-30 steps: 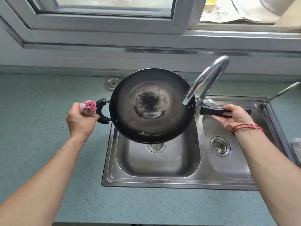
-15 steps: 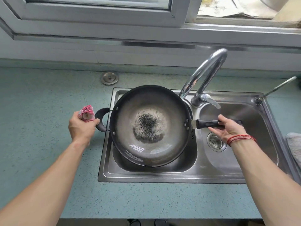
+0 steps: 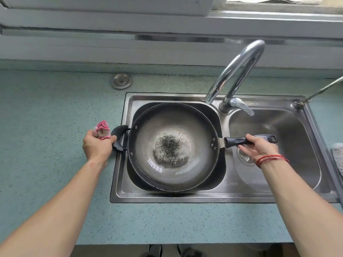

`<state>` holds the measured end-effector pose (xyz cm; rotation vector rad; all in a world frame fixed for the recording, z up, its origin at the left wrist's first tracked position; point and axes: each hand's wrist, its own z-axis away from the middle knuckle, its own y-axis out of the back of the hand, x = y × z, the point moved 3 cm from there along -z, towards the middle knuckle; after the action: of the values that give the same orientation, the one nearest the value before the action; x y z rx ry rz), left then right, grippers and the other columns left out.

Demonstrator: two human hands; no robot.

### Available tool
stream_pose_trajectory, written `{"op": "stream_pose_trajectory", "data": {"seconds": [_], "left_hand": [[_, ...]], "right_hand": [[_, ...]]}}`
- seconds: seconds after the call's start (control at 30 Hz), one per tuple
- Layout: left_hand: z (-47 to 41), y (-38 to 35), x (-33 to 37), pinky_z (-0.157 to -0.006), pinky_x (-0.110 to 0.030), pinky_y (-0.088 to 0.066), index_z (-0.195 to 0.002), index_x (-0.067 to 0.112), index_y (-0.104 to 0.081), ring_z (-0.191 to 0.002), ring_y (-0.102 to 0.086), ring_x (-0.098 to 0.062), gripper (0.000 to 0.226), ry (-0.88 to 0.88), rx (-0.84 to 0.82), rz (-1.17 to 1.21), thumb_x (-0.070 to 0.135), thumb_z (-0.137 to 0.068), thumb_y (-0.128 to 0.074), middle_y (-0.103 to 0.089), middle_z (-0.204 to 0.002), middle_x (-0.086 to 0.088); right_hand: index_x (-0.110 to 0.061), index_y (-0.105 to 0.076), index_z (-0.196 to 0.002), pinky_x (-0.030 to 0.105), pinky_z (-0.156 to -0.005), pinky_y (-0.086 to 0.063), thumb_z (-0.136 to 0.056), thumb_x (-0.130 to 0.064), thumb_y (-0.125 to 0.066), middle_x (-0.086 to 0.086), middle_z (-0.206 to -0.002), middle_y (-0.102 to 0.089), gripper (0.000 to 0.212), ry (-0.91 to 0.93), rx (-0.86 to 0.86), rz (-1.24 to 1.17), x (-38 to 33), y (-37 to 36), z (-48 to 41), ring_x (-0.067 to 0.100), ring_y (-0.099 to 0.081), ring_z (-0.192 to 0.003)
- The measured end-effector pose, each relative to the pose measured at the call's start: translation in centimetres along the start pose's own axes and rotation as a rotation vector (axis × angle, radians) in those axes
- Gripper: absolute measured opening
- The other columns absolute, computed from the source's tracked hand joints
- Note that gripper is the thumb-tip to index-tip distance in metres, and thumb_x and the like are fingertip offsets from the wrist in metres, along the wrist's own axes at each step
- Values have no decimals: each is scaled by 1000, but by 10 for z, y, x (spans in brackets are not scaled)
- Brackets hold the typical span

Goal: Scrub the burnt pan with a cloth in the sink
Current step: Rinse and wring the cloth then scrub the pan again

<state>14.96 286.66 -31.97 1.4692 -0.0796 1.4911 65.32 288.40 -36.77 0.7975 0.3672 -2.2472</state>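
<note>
A dark round pan [image 3: 172, 125] with a black burnt patch [image 3: 171, 148] at its centre sits level in the left basin of the steel double sink [image 3: 204, 198]. My right hand [image 3: 259, 147] grips the pan's long black handle [image 3: 235, 140] over the right basin. My left hand [image 3: 97, 144] holds a bunched pink cloth [image 3: 102, 129] and also grips the pan's small black loop handle [image 3: 119, 137] at the sink's left rim.
A chrome gooseneck tap [image 3: 239, 71] arches over the divider behind the pan, its spout near the pan's back rim. The right basin has a drain strainer [image 3: 244, 157]. A round metal cap [image 3: 121, 81] sits on the teal counter [image 3: 46, 117]. A grey cloth [image 3: 337, 154] lies at the right edge.
The pan has come down from a raised, tilted position into the left basin and now lies level. Both hands moved down with it.
</note>
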Motion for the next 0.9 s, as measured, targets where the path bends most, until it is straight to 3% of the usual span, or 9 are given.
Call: {"op": "stream_pose_trajectory", "data": {"seconds": [0.73, 0.9], "left_hand": [[4, -1, 10, -81, -27, -43, -98, 17, -57, -91, -57, -23, 36, 15, 2, 18, 8, -75, -83, -63, -100, -6], [2, 8, 19, -86, -33, -48, -107, 13, -60, -92, -57, -24, 40, -33, 20, -73, 13, -74, -83, -64, -104, -8]], "right_hand": [[7, -51, -126, 40, -54, -58, -85, 1, -69, 29, -111, -66, 45, 10, 12, -24, 8, -8, -1, 37, -71, -88], [3, -57, -105, 35, -49, -59, -89, -5, -67, 28, -105, -67, 21, 1, 14, 86, 6, -13, 22, 33, -71, -85]]}}
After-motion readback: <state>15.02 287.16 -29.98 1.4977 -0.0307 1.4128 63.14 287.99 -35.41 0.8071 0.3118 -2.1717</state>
